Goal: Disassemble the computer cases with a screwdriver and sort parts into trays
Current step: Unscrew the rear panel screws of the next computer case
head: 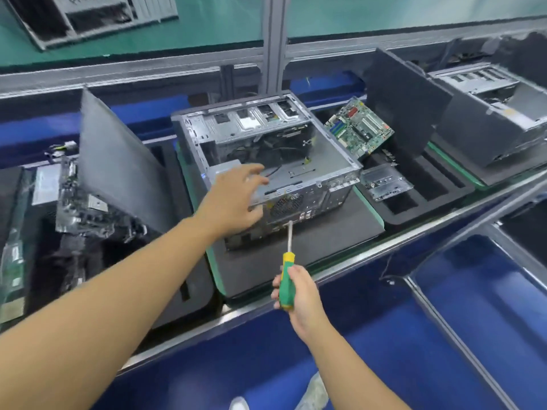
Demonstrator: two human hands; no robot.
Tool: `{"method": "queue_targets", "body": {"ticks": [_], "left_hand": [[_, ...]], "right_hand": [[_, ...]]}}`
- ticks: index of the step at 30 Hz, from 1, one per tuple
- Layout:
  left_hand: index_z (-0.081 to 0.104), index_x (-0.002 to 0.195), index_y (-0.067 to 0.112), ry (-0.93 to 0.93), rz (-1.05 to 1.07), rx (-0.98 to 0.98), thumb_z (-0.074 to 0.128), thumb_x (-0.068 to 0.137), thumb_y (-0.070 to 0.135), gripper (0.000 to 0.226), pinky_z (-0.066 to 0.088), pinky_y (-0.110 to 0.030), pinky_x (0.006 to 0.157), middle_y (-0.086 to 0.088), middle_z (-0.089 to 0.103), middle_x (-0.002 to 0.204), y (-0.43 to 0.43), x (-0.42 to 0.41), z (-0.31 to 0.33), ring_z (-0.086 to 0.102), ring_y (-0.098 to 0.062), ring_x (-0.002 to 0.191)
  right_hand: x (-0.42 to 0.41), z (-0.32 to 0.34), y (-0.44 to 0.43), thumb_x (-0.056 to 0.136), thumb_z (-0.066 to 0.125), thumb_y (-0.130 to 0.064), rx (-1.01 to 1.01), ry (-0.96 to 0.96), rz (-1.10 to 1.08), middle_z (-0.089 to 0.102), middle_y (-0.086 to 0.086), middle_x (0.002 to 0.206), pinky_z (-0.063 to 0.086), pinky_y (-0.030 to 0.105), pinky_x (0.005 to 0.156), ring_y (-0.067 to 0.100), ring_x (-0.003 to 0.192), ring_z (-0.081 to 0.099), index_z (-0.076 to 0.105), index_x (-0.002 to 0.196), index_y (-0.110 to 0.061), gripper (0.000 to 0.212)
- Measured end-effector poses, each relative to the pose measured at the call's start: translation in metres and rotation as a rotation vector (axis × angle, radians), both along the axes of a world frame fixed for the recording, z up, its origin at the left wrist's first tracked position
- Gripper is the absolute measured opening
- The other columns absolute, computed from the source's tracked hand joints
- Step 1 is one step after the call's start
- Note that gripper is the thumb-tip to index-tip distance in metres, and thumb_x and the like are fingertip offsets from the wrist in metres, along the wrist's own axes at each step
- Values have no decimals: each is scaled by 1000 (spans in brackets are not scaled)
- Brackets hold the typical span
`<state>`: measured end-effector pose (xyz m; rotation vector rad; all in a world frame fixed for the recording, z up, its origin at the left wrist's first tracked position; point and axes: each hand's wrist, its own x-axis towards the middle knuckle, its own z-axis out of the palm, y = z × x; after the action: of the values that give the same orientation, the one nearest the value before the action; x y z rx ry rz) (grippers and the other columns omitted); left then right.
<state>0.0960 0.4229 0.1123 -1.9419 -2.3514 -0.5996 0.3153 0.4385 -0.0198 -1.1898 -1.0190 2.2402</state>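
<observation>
Case: the open computer case [266, 161] lies on its side on a dark foam pad [325, 238] at the middle of the bench, rear panel toward the person.
Left hand: the left hand [233, 199] is spread, fingers loose, over the case's near top edge; contact I cannot tell.
Right hand: the right hand [296, 291] is wrapped around the green-and-yellow screwdriver [288, 267], tip toward the rear panel.
Handling: likely stiff sheet metal, fairly heavy, edges probably sharp; steady it by the frame rim.
Sorted part: a motherboard [359, 128] leans in the foam tray [414, 196] to the right; fragile, best held by its edges.
</observation>
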Motion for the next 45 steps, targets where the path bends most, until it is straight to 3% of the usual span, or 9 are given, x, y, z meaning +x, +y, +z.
{"method": "queue_targets", "body": {"ticks": [2,4,7,9,13,29,39,45], "left_hand": [[36,152,22,68,76,-262,66,82,51,81,17,-48,119,-7,16,165,-3,-20,-8,18,-26,151],[11,159,26,134,107,-458,63,79,68,104,7,-47,121,-6,-6,167,-3,-31,-19,0,-27,154],[-7,158,29,211,143,-499,68,80,64,114,6,-48,122,-10,-14,166,-1,-32,-36,-6,-33,153],[-7,158,29,226,164,-459,72,83,55,112,6,-49,122,-10,-13,166,1,-31,-42,-5,-34,153],[-7,158,29,228,157,-468,72,82,55,113,7,-49,123,-11,-13,166,2,-34,-43,-5,-35,153],[-4,158,28,234,162,-452,73,80,57,113,7,-50,122,-9,-10,166,1,-35,-43,-4,-34,153],[-2,158,30,200,164,-428,76,80,53,113,5,-49,121,-9,-8,167,1,-34,-45,-4,-33,153],[-2,159,29,201,164,-438,75,81,52,112,5,-48,122,-9,-9,167,0,-32,-43,-5,-33,153]], "right_hand": [[-3,-3,-12,104,49,-25,165,-216,80,62,3,78,36,27,43,17,53,50,57,101,-11,16],[-5,-6,-18,101,53,-27,246,-322,99,60,-2,74,31,25,42,15,51,43,58,99,-13,15],[-11,-7,-17,99,54,-30,326,-408,90,58,-3,72,33,23,45,12,52,40,59,97,-17,14],[-15,-9,-14,98,54,-33,381,-449,102,57,-5,71,35,21,48,7,52,41,59,95,-21,14],[-20,-18,-14,97,54,-36,415,-469,105,57,-4,71,37,32,57,11,59,43,58,92,-24,14],[-22,-28,-14,94,56,-31,428,-491,71,56,-1,70,37,35,56,15,61,43,56,88,-22,11],[-19,-32,-7,95,57,-34,375,-461,68,60,-4,68,37,25,49,8,53,42,59,88,-22,14],[-13,-33,9,94,58,-38,714,-701,233,61,-3,81,38,27,50,14,65,55,50,92,-24,16]]}}
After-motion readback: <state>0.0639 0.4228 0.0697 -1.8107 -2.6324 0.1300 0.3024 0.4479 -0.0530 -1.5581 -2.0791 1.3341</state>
